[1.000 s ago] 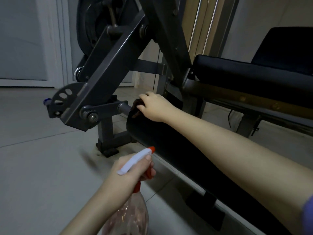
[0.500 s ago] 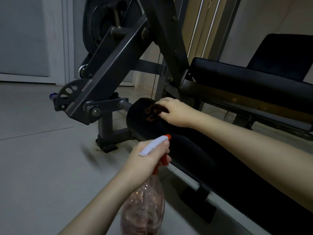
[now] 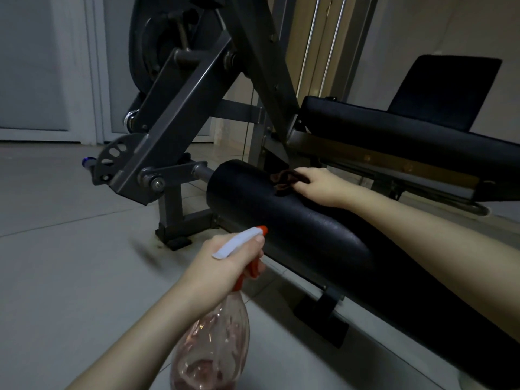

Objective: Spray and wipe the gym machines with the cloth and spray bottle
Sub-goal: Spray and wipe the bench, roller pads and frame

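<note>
While bottle (image 3: 213, 351) near-upright, nozzle (image 3: 262, 229) toward roller (image 3: 284, 223) (black).

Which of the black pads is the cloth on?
The round roller pad in front: the right hand holds the cloth on its top. The flat bench pad behind it is untouched.

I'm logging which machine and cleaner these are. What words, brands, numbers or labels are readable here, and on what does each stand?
No text can be read anywhere in this view.
spray bottle: clear body, no label showing.
cloth: dark, no tag or print visible.
grey frame, roller pad, bench pad: no lettering, numbers or stickers visible, though the dim light could hide small marks.
</note>
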Tool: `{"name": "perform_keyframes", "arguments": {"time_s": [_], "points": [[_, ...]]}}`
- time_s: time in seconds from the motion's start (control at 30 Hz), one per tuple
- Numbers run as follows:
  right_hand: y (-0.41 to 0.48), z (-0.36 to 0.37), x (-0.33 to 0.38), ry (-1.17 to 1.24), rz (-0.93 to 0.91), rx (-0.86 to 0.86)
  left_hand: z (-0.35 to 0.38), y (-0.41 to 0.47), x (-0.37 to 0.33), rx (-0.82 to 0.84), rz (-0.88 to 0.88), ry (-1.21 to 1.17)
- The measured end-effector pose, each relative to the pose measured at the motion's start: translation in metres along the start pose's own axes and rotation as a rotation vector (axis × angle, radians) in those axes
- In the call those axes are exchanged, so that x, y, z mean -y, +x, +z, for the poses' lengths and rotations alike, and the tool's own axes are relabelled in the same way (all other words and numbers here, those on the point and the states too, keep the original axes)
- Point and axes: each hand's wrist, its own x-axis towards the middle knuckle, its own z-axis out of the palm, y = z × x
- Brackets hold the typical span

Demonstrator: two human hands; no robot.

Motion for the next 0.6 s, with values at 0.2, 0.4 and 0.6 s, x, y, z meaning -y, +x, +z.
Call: {"name": "perform_keyframes", "arguments": {"time_s": [0.2, 0.4, 0.6], "points": [[-0.019, -0.011, -0.013, 0.068, 0.023, 0.016, -0.007, -0.004, -0.003, 0.008, 0.05, 0.005], [-0.059, -0.01, -0.004, -0.157, -0.055, -0.037, -0.008, -0.002, 0.002, -0.009, 0.03, 0.0], [-0.031, 0.035, 0.052, -0.44, -0.164, -0.158, -0.009, -0.004, 0.008, 0.017, 0.048, -0.017]]}}
